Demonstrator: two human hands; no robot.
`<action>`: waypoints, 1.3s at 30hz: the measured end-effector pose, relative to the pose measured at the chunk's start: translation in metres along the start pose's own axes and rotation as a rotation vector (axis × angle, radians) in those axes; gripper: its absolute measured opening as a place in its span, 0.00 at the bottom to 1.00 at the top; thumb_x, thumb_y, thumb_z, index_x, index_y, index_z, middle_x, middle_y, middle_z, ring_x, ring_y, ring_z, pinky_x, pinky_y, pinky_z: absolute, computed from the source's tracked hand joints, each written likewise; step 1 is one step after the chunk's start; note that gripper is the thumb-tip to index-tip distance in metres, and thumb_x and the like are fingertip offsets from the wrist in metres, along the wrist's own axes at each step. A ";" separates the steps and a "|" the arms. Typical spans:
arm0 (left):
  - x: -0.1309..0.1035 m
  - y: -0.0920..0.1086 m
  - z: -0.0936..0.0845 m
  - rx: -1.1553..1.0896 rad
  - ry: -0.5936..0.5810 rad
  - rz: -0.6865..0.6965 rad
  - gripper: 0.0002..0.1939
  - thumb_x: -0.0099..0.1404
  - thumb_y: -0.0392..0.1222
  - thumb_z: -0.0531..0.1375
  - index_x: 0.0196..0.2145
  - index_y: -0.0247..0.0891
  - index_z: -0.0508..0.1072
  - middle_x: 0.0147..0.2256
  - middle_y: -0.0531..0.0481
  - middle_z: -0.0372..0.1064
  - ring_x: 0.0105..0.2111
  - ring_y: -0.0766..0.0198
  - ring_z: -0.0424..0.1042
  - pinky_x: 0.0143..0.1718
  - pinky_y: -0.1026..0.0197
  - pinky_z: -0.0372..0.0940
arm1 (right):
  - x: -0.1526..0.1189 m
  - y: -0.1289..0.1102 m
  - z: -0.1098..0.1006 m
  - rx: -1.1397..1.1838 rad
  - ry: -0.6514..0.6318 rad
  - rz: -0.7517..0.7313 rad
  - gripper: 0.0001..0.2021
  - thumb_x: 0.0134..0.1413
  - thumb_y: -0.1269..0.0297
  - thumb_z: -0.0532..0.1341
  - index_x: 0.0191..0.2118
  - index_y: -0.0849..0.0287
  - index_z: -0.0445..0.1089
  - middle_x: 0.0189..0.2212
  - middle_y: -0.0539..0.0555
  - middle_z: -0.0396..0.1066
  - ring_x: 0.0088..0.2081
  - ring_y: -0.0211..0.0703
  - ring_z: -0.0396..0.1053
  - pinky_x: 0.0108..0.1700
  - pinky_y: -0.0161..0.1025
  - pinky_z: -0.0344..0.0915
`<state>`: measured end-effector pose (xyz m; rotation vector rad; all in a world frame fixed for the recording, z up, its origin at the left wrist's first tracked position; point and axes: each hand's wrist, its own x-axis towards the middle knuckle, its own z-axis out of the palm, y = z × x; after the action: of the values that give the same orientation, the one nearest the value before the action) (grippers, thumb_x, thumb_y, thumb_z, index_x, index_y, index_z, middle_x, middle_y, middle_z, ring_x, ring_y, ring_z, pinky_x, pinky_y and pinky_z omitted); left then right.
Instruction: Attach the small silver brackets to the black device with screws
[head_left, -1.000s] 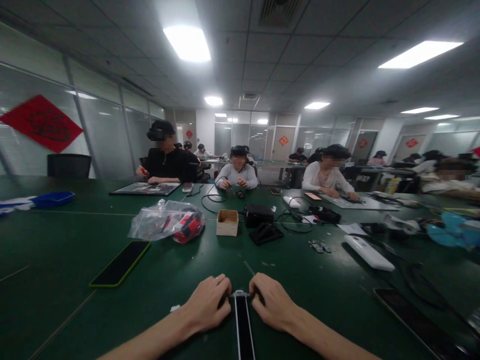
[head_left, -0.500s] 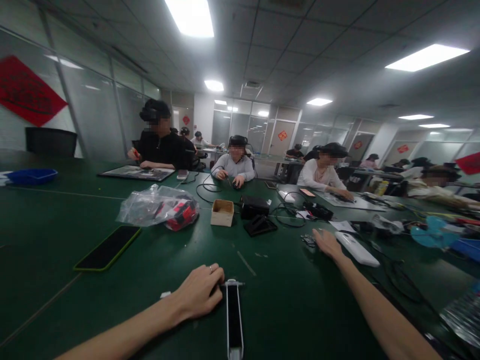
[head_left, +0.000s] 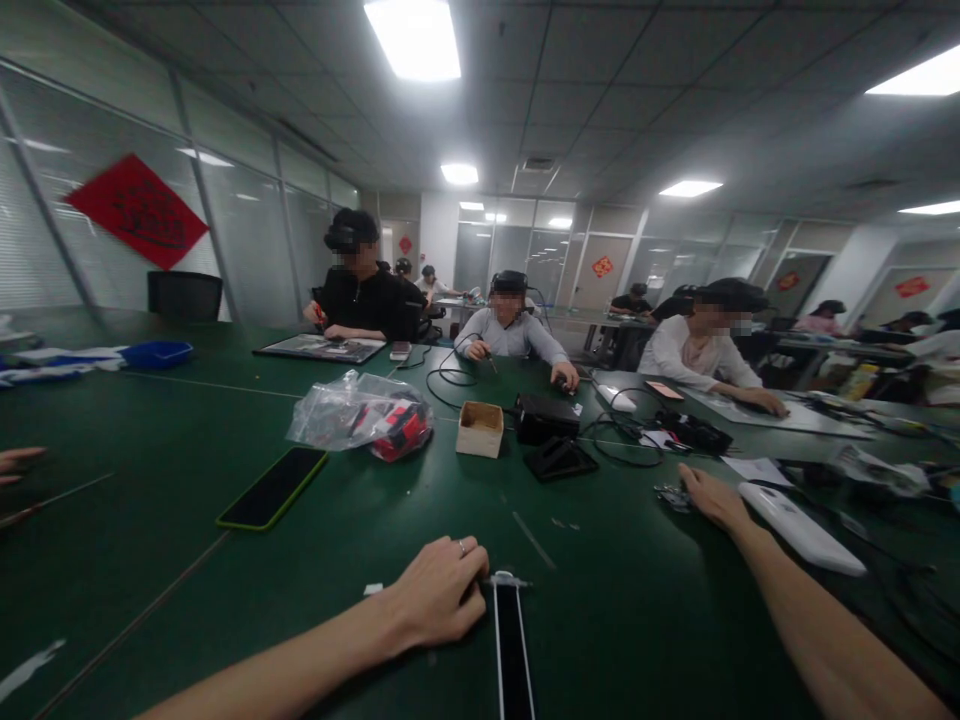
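Note:
My left hand [head_left: 442, 592], a ring on one finger, rests on the green table with its fingers curled closed. Its fingertips meet the far end of a long narrow device [head_left: 513, 650] with a black face and white edges; what they grip is hidden. Farther off on the right, my right hand [head_left: 714, 497] reaches to a small heap of shiny metal parts [head_left: 673, 498]. Its fingers are drawn together at the heap's edge, and anything between them is too small to make out. A white oblong case [head_left: 801, 527] lies beside that wrist.
Ahead are a small open box [head_left: 480, 430], a black box [head_left: 547, 418], a black stand [head_left: 561, 458] and a plastic bag with red-black contents [head_left: 394, 420]. A phone [head_left: 274, 488] lies left. Cables run at right. Another person's hand [head_left: 19, 465] enters at left; co-workers sit opposite.
The view has swung left, so everything sits farther right. The co-worker opposite has moved a hand out to the side. Another person's hand now shows at the left edge. My hands barely move.

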<state>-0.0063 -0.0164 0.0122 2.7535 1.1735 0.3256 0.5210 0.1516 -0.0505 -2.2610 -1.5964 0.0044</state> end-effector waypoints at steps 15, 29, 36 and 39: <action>0.002 -0.001 0.000 0.017 -0.019 0.055 0.06 0.65 0.38 0.49 0.38 0.39 0.63 0.36 0.49 0.65 0.32 0.63 0.65 0.34 0.62 0.58 | -0.018 -0.022 0.001 -0.018 -0.066 -0.109 0.29 0.58 0.51 0.46 0.54 0.72 0.64 0.52 0.68 0.64 0.54 0.55 0.62 0.55 0.45 0.57; 0.001 0.000 -0.002 0.023 -0.026 0.048 0.07 0.66 0.38 0.48 0.38 0.38 0.64 0.36 0.49 0.65 0.32 0.63 0.65 0.35 0.62 0.60 | -0.057 -0.050 0.001 -0.029 -0.164 -0.254 0.26 0.56 0.49 0.48 0.55 0.55 0.64 0.58 0.56 0.60 0.57 0.54 0.59 0.56 0.47 0.56; -0.001 0.004 -0.006 0.040 -0.039 0.043 0.06 0.66 0.38 0.49 0.39 0.39 0.64 0.36 0.49 0.65 0.32 0.63 0.66 0.35 0.61 0.60 | -0.054 -0.046 0.006 -0.023 -0.167 -0.236 0.25 0.55 0.49 0.49 0.52 0.58 0.66 0.53 0.57 0.66 0.52 0.56 0.65 0.53 0.47 0.61; -0.002 0.004 -0.005 0.045 -0.029 0.045 0.06 0.65 0.38 0.49 0.38 0.39 0.64 0.36 0.49 0.65 0.31 0.64 0.66 0.33 0.62 0.60 | -0.054 -0.043 0.013 -0.011 -0.166 -0.226 0.25 0.55 0.49 0.49 0.53 0.58 0.65 0.56 0.57 0.62 0.54 0.56 0.63 0.54 0.49 0.59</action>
<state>-0.0063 -0.0199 0.0178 2.8171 1.1264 0.2660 0.4601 0.1185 -0.0611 -2.1229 -1.9352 0.1276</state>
